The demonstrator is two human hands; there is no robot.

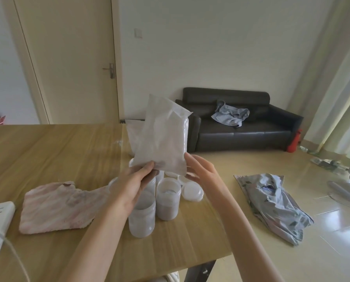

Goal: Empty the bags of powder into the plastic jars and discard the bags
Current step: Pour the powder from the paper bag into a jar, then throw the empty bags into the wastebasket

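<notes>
Thin, limp plastic bag (163, 135), probably light and slippery, pinched at a lower corner by the left hand (129, 186)'s grip; the right hand (200, 171), fingers straight, touches its other corner.

A: Is it bright?

B: Yes. Soft daylight comes in through the curtain (332, 82), far off to the right of the right hand (198, 169).

A: Any glare?

B: The floor (330, 239) shines white, right of that hand.

A: Shadows?

B: Only faint ones, under the jars (142, 218) below the left hand (131, 186).

A: Is it sharp?

B: A bit soft all over. The door (68, 58) leans and the edges bend.
</notes>
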